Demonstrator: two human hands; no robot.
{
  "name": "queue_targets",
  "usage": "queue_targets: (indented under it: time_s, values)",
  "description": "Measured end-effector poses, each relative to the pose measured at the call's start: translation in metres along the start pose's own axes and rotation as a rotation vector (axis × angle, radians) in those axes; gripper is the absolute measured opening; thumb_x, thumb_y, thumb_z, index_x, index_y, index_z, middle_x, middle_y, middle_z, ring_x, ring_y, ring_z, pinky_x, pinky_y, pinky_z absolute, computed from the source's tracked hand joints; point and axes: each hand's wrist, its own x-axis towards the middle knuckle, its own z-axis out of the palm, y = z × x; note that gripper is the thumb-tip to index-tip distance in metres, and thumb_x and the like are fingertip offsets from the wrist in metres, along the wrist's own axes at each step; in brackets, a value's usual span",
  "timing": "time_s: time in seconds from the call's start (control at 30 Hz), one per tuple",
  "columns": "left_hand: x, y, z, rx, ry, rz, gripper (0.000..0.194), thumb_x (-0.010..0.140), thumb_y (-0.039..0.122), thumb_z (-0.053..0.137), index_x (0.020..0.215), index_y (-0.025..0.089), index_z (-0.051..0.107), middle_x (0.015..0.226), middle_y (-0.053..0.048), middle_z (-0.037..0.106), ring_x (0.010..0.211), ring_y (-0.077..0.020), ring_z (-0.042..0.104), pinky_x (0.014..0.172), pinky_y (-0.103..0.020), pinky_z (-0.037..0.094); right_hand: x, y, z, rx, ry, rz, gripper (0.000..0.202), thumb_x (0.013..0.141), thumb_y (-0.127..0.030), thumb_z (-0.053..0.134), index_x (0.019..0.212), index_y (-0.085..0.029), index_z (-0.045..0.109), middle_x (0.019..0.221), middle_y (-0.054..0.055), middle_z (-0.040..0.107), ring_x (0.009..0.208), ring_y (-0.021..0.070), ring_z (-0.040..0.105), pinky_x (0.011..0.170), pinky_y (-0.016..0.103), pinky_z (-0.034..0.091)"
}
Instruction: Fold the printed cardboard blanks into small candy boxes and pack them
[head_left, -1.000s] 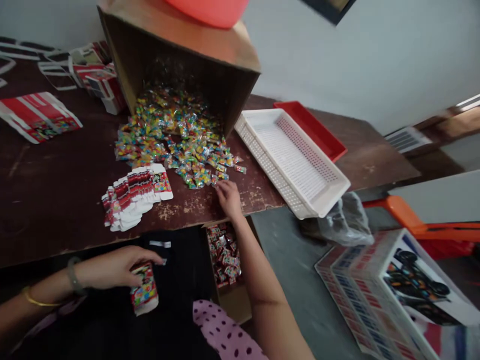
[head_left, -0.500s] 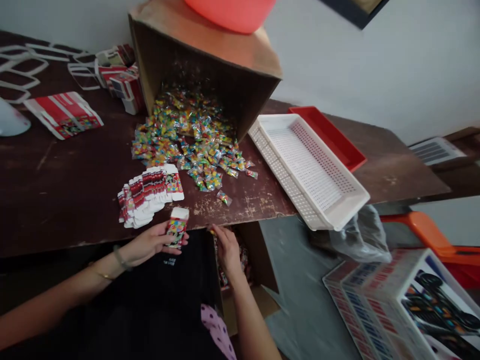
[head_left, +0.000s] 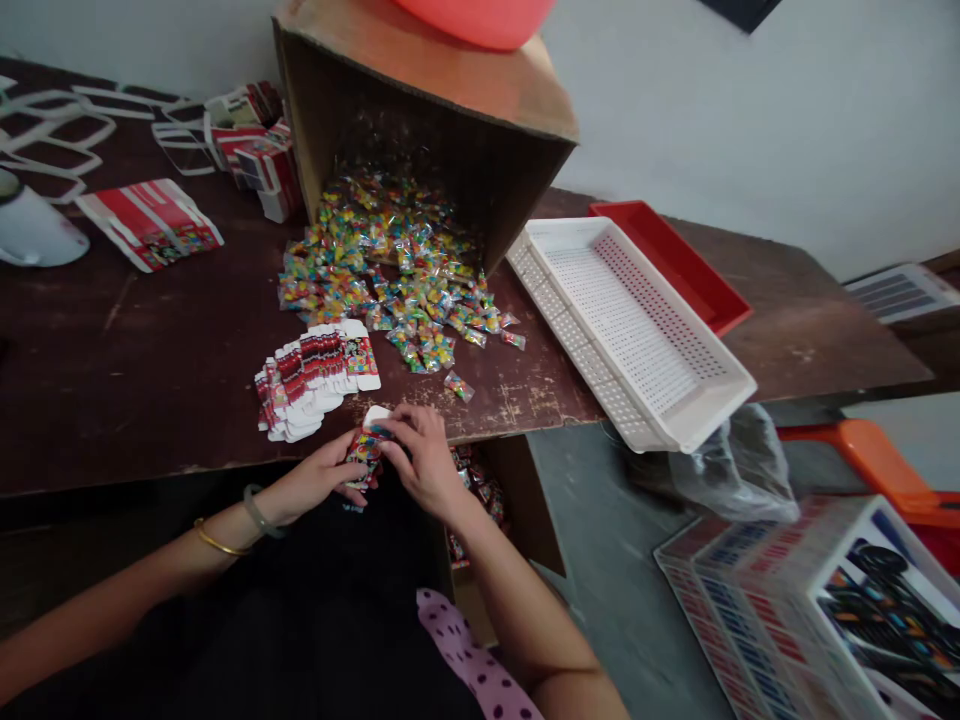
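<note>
"Two hands on one thing: how do you have it?"

"My left hand (head_left: 330, 468) is wrapped around the small printed box (head_left: 364, 450) from its nine o'clock side, gripping it just off the table (head_left: 187, 390) edge nearest me. A white flap (head_left: 377, 414) stands up at its top."

"And the other hand?"

"My right hand (head_left: 429, 462) comes in from three o'clock, fingers bent and touching the box's top by the flap. Whether they pinch anything there, I cannot tell; my own fingers hide it."

"What lies around the small box?"

"At eleven o'clock, just beyond it, the fanned row of flat cartons (head_left: 311, 385). At twelve, farther off, a heap of wrapped sweets (head_left: 405, 265) spills from the big cardboard box (head_left: 450, 85), which lies on its side. One stray sweet (head_left: 459, 386) sits at two o'clock, apart from the heap."

"Farther out?"

"The white basket (head_left: 637, 330) at two o'clock, a red tray (head_left: 686, 270) just behind it. Between three and four, below the table edge, a lower box (head_left: 534, 500) holds small packets. The white mug (head_left: 45, 230) stands at ten."
</note>
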Motion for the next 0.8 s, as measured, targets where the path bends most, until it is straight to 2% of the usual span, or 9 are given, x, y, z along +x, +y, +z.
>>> queue_targets:
  time_s: [0.1,0.17,0.27,0.33,0.4,0.47,0.57,0.7,0.8]
  values:
    - [-0.002,0.004,-0.006,-0.038,0.041,-0.007,0.048,0.085,0.048,0.061,0.122,0.019,0.06,0.095,-0.007,0.068,0.086,-0.0242,0.065,0.065,-0.036,0.06,-0.008,-0.004,0.017,0.061,0.155,0.073,0.028,0.096,-0.029,0.051,0.117,-0.027,0.068,0.122,0.009,0.052,0.114,0.0223,0.048,0.1,0.04,0.038]
    - [-0.002,0.002,-0.008,-0.029,0.066,-0.023,0.055,0.086,0.061,0.054,0.114,0.015,0.065,0.092,-0.009,0.07,0.086,-0.0259,0.065,0.063,-0.036,0.06,-0.013,-0.007,0.024,0.103,0.153,0.097,0.024,0.095,-0.029,0.051,0.105,-0.026,0.073,0.121,0.008,0.052,0.114,0.0216,0.048,0.101,0.039,0.038]
    - [0.001,-0.001,-0.009,0.002,0.089,-0.066,0.062,0.085,0.067,0.049,0.107,0.013,0.069,0.087,-0.011,0.072,0.083,-0.0262,0.066,0.059,-0.034,0.059,-0.018,-0.007,0.03,0.239,0.15,0.152,0.022,0.093,-0.03,0.053,0.1,-0.025,0.073,0.124,0.007,0.052,0.114,0.0211,0.05,0.101,0.038,0.04]
    - [0.003,-0.002,-0.008,-0.011,0.066,-0.088,0.06,0.085,0.065,0.05,0.105,0.012,0.07,0.085,-0.012,0.072,0.08,-0.0254,0.066,0.057,-0.032,0.058,-0.02,-0.004,0.033,0.477,0.201,0.298,0.024,0.092,-0.034,0.055,0.108,-0.025,0.069,0.119,0.007,0.055,0.096,0.0171,0.057,0.087,0.033,0.049]
    - [0.005,-0.001,-0.007,-0.021,0.053,-0.08,0.054,0.085,0.06,0.054,0.103,0.012,0.071,0.086,-0.011,0.073,0.08,-0.0251,0.066,0.057,-0.032,0.057,-0.021,0.001,0.036,0.777,0.125,0.464,0.031,0.087,-0.039,0.061,0.114,-0.024,0.064,0.107,0.005,0.06,0.074,0.0122,0.057,0.068,0.026,0.052]
    - [0.006,0.0,-0.006,0.023,0.052,-0.049,0.046,0.082,0.053,0.06,0.102,0.014,0.072,0.09,-0.01,0.073,0.082,-0.0251,0.065,0.057,-0.032,0.057,-0.02,0.004,0.037,0.975,-0.047,0.542,0.037,0.08,-0.04,0.067,0.113,-0.023,0.064,0.098,0.003,0.063,0.065,0.0104,0.054,0.058,0.023,0.05]
    - [0.005,0.004,-0.006,0.131,0.048,-0.004,0.039,0.078,0.045,0.065,0.102,0.016,0.073,0.095,-0.008,0.073,0.087,-0.0249,0.064,0.062,-0.031,0.056,-0.016,0.001,0.034,0.865,-0.108,0.45,0.029,0.079,-0.037,0.069,0.104,-0.022,0.07,0.097,0.003,0.066,0.073,0.013,0.059,0.062,0.024,0.052]
    - [0.005,0.01,-0.006,0.101,0.064,-0.01,0.037,0.08,0.042,0.061,0.101,0.014,0.073,0.088,-0.008,0.071,0.085,-0.0243,0.062,0.065,-0.032,0.055,-0.01,-0.012,0.019,0.51,-0.053,0.151,0.026,0.09,-0.031,0.061,0.113,-0.025,0.072,0.111,0.005,0.068,0.104,0.0177,0.062,0.094,0.032,0.049]
    - [0.004,0.01,-0.006,0.011,-0.034,0.011,0.036,0.082,0.04,0.059,0.104,0.014,0.071,0.092,-0.009,0.07,0.089,-0.0248,0.061,0.069,-0.035,0.055,-0.006,-0.017,0.008,0.48,-0.01,0.144,0.024,0.092,-0.033,0.059,0.11,-0.025,0.074,0.107,0.005,0.072,0.102,0.018,0.065,0.094,0.033,0.049]
